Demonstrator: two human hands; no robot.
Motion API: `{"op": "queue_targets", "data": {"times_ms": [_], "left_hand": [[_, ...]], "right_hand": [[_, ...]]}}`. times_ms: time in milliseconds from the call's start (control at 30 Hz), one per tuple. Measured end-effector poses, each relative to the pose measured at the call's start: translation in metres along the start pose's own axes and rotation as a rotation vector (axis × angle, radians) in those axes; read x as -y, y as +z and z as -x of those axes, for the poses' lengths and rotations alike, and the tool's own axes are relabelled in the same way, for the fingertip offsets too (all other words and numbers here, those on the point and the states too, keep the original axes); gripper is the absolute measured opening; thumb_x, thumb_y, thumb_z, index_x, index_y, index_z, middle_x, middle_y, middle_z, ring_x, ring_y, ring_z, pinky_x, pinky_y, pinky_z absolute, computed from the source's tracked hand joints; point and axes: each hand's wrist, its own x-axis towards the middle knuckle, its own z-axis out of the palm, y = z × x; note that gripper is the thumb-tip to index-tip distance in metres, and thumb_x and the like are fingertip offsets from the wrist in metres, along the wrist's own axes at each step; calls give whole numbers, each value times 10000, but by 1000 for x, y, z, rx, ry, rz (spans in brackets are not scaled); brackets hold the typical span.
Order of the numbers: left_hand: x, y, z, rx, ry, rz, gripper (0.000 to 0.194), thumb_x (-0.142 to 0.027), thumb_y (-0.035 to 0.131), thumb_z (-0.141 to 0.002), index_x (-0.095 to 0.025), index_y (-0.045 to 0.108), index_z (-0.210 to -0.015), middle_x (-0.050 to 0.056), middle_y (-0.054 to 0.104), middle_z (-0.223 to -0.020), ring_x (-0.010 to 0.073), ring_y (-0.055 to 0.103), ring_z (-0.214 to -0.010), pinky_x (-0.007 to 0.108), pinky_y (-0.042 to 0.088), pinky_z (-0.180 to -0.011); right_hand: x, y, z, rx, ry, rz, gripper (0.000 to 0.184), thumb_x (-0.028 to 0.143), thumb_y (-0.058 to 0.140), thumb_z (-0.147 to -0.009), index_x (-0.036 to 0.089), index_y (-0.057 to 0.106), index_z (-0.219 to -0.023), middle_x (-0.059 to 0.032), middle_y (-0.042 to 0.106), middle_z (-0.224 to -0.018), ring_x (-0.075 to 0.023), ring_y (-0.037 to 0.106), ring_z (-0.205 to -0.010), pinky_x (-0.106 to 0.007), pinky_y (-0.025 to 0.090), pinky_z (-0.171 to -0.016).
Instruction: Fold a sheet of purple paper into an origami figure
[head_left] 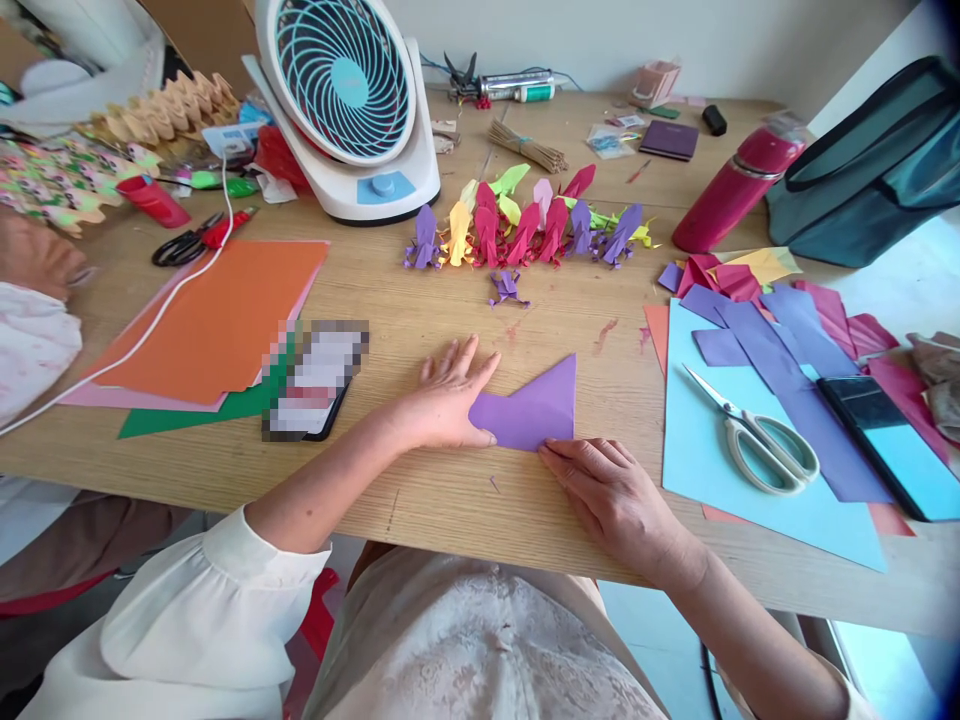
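Observation:
A folded sheet of purple paper (536, 410) lies on the wooden table before me, one pointed corner reaching up at the right. My left hand (450, 400) rests on its left end with the fingers spread and the thumb on the lower edge. At the lower right corner, my right hand (615, 495) has its fingers closed together on the paper's edge; its fingertips partly cover that corner. Beyond the paper sit several colourful folded paper figures (525, 225), with a small purple one (508, 288) nearest to me.
To the right, white-handled scissors (772, 450) lie on light blue paper (697, 420) beside purple pieces and a dark phone (885, 430). A blurred phone (315, 385) and orange paper (225, 310) are at left. Behind stand a fan (352, 100) and a red bottle (739, 185). Another person's hand (37, 255) shows far left.

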Motion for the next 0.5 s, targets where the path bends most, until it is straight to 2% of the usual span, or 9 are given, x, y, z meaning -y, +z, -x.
{"op": "queue_targets", "data": {"times_ms": [300,500], "left_hand": [[24,-12,8,54,-88,-24,1192,-517,725,-682,-210,-1,-1576,170,-236,-1604,379,-176,-1484,602,60,-1167],[39,-14,9,47,-112,-4,1237,-528,762,-632,-202,34,-1577,196,-170,-1617,424,-119,-1486,659,88,-1139]], "right_hand": [[-1,1,2,-4,-24,12,407,71,424,-956,109,551,-1341,-155,620,-1284,-261,576,-992,-432,483,-837],[1,-1,-1,-41,-24,11,426,76,432,-958,169,552,-1356,-133,645,-1249,-251,595,-974,-420,503,-822]]}}
